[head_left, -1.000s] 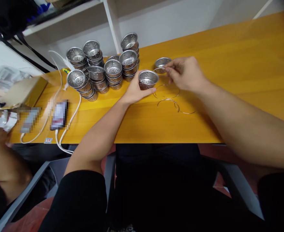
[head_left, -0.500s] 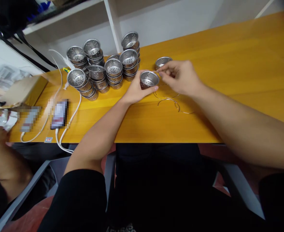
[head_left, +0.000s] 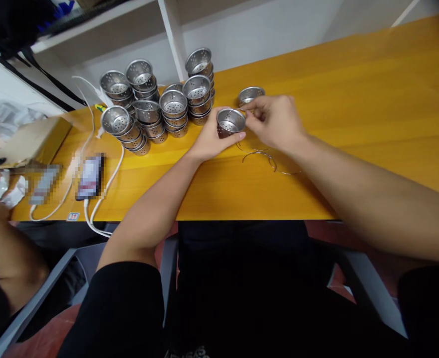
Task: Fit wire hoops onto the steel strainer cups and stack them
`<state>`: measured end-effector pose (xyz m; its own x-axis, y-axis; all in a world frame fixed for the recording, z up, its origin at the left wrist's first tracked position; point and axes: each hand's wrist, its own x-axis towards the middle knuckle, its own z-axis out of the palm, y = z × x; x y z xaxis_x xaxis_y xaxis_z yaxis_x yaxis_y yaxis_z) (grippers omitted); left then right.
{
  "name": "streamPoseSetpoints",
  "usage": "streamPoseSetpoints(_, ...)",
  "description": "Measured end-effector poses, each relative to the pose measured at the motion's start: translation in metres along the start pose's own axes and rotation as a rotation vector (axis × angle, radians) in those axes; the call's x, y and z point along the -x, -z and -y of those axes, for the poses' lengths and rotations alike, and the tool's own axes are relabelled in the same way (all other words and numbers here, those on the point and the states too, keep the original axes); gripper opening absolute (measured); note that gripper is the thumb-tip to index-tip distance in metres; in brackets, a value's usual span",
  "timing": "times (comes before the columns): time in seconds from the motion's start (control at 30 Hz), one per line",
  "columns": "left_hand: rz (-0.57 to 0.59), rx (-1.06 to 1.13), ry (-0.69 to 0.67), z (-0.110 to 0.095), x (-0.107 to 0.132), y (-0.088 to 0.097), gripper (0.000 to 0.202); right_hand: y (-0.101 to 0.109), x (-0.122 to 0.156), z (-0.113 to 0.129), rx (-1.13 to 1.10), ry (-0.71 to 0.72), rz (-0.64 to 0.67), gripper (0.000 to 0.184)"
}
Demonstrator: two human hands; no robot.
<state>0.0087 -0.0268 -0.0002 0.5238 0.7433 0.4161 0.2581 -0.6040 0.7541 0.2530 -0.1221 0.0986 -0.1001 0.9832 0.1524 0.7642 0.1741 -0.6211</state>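
My left hand [head_left: 212,135] is wrapped around a small perforated metal cup [head_left: 230,122], its open mouth facing up. At the cup's right rim, my right hand [head_left: 274,120] pinches a thin metal wire [head_left: 238,110] that reaches over the opening. How far the wire goes into the cup is too small to tell. Behind my right hand stands another perforated cup [head_left: 251,94], partly covered by the fingers. Below the hands, curved pieces of thin wire [head_left: 259,153] lie on the orange table [head_left: 219,191].
Several stacks of perforated cups [head_left: 173,107] stand left of my hands. Farther left are a phone [head_left: 90,176] on a white cable, a second device [head_left: 46,184] and a cardboard box [head_left: 36,141]. Another person's arm [head_left: 6,238] shows at the left edge. A white shelf [head_left: 172,40] backs the table.
My right hand has shifted slightly left toward the cup's rim, with the wire drawn closer in. The left hand keeps its hold on the cup. The whole view has moved a little.
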Motion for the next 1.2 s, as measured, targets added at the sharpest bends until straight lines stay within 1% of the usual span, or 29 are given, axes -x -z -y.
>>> streamPoseSetpoints(0.13, -0.011, -0.004, -0.011, 0.000, 0.001, 0.000, 0.109, -0.001, -0.001, -0.001, -0.017, 0.041, -0.020, 0.050)
streamPoseSetpoints(0.27, 0.000, -0.009, -0.046, 0.009, 0.000, 0.001, 0.111, -0.007, -0.003, -0.008, -0.041, 0.091, -0.046, 0.041)
streamPoseSetpoints(0.37, 0.022, -0.012, -0.069, 0.016, -0.001, 0.000, 0.112, -0.015, -0.009, -0.018, -0.124, 0.158, -0.130, 0.036)
streamPoseSetpoints(0.47, 0.032, -0.014, -0.101, 0.019, -0.001, -0.002, 0.111, -0.022, -0.014, -0.028, -0.172, 0.227, -0.203, 0.031)
streamPoseSetpoints(0.57, 0.034, -0.032, -0.124, 0.016, 0.001, -0.004, 0.115, -0.025, -0.016, -0.030, -0.179, 0.256, -0.222, 0.027)
streamPoseSetpoints(0.67, 0.021, -0.080, -0.110, 0.009, 0.004, -0.006, 0.120, -0.028, -0.014, -0.026, -0.175, 0.265, -0.237, 0.031)
streamPoseSetpoints(0.73, 0.010, -0.112, -0.085, 0.003, 0.005, -0.007, 0.119, -0.031, -0.013, -0.022, -0.195, 0.265, -0.238, 0.032)
streamPoseSetpoints(0.83, -0.001, -0.119, -0.061, -0.004, 0.006, -0.007, 0.111, -0.035, -0.011, -0.017, -0.264, 0.270, -0.235, 0.031)
streamPoseSetpoints(0.9, -0.003, -0.103, -0.059, -0.006, 0.006, -0.006, 0.106, -0.035, -0.011, -0.015, -0.318, 0.298, -0.214, 0.038)
streamPoseSetpoints(1.0, 0.001, -0.057, -0.046, -0.007, 0.005, -0.003, 0.103, -0.024, -0.011, -0.015, -0.409, 0.364, -0.136, 0.056)
streamPoseSetpoints(1.1, 0.018, 0.011, -0.016, -0.005, 0.005, 0.002, 0.102, -0.008, -0.011, -0.019, -0.497, 0.430, 0.013, 0.072)
streamPoseSetpoints(1.2, 0.050, 0.049, -0.029, 0.000, 0.005, 0.003, 0.108, 0.004, -0.011, -0.023, -0.574, 0.447, 0.162, 0.075)
